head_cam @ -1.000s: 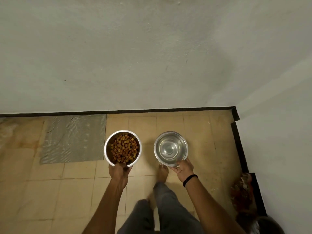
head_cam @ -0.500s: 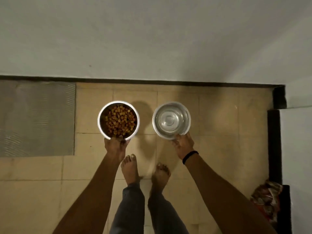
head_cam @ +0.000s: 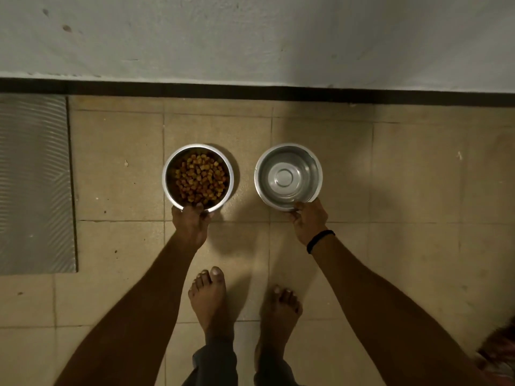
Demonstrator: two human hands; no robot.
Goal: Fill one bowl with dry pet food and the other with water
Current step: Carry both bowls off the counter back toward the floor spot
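Both bowls sit low by the wall (head_cam: 250,37), side by side but apart. The left hand (head_cam: 192,221) grips the near rim of the food bowl (head_cam: 168,176), which is full of kibble (head_cam: 199,179). The right hand (head_cam: 308,221) pinches the near rim of the water bowl (head_cam: 260,176), I'd guess to keep it level. Can't tell if they're resting on the floor (head_cam: 119,190) yet, and the water (head_cam: 284,178) is hard to see. A reddish thing (head_cam: 498,355) is cut off bottom right.
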